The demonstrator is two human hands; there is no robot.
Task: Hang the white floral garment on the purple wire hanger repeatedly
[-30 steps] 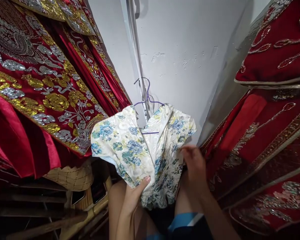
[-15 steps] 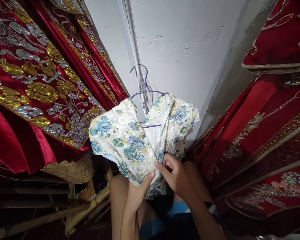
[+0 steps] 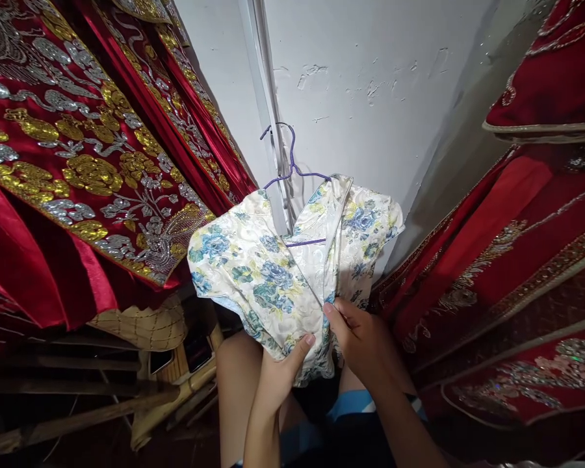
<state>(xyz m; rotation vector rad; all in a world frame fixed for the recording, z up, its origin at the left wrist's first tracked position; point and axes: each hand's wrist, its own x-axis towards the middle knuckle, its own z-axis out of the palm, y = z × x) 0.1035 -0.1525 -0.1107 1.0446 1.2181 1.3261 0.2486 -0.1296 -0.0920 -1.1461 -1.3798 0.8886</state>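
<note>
A cream short-sleeved blouse (image 3: pixel 273 279) with blue flowers and green and yellow leaves hangs on a purple wire hanger (image 3: pixel 293 153) in front of me. My left hand (image 3: pixel 285 370) is closed on its lower front, thumb on top of the cloth and the other fingers hidden behind it. My right hand (image 3: pixel 353 331) pinches the front edge of the right panel between thumb and fingers. The neckline forms an open V, and the hanger's lower bar shows across it. The blouse's lower part lies bunched above my lap.
Red cloth with gold and silver sequins (image 3: pixel 92 169) hangs at the left. More red beaded garments (image 3: pixel 492 260) hang at the right. Behind the blouse is a white wall (image 3: pixel 370 130) with a metal strip (image 3: pixel 260 71). A bamboo frame (image 3: pixel 160 409) stands at the lower left.
The blouse and hanger sit slightly further right in view, as does the background. My right hand has shifted a little along the front edge, and the right panel's edge is spread slightly outward.
</note>
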